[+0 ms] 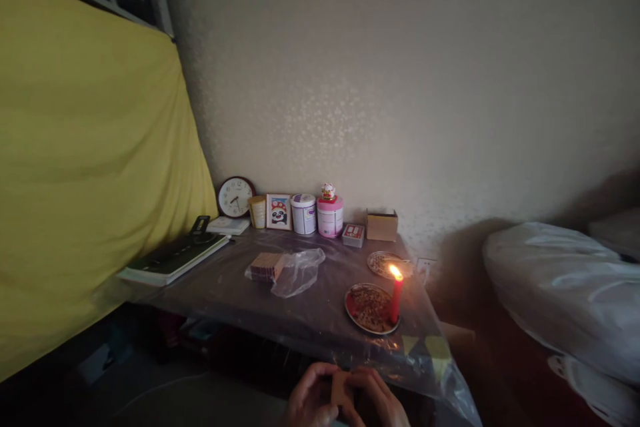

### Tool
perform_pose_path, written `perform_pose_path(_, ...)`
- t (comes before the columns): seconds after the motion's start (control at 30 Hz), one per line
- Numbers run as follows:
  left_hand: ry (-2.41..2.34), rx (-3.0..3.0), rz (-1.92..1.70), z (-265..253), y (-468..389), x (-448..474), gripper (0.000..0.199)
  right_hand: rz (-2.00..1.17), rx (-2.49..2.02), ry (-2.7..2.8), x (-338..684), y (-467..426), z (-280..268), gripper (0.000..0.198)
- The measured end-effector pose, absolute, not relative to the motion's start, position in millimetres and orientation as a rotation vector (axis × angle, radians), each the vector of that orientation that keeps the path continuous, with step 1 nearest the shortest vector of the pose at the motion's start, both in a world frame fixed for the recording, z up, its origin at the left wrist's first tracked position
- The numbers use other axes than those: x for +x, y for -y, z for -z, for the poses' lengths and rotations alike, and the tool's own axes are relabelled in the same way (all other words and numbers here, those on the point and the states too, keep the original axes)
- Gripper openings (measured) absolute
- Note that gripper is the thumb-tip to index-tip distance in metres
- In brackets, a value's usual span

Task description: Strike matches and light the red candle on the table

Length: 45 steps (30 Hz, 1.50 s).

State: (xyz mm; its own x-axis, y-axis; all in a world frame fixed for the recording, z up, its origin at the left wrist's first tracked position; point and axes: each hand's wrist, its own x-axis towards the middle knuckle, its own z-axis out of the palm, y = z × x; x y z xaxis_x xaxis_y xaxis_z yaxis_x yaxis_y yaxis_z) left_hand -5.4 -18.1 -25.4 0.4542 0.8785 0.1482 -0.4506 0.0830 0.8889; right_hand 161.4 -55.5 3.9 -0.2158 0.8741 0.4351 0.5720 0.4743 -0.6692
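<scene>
At the bottom of the head view, in front of the table edge, my left hand (310, 395) and my right hand (379, 397) grip a small brown matchbox (341, 388) between them. Fingers of both hands are curled around its sides, and its lower part is partly hidden. Beyond them, a lit red candle (396, 300) stands upright at the right side of a round metal plate (369, 329) that has dark bits scattered over it. Left of the plate, a stack of small brown boxes (267, 267) lies with crumpled clear plastic wrap (300, 273).
A second plate (371, 265) with thin sticks lies behind the candle. Along the wall stand a clock (236, 197), a picture frame (279, 212), a white tin (304, 215), a pink tin (331, 220) and an open cardboard box (382, 227). A green book (177, 257) lies left.
</scene>
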Motion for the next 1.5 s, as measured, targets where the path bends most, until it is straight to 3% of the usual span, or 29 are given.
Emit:
perform_pose_path(0.6,-0.464,1.09,-1.016,30,16,-11,0.049,-0.436,-1.23,1.922,155,64,-19,0.011)
perform_pose_path(1.5,-0.521,1.118,-1.056,17,20,-15,0.047,-0.418,-1.246,1.967,158,62,-13,0.016)
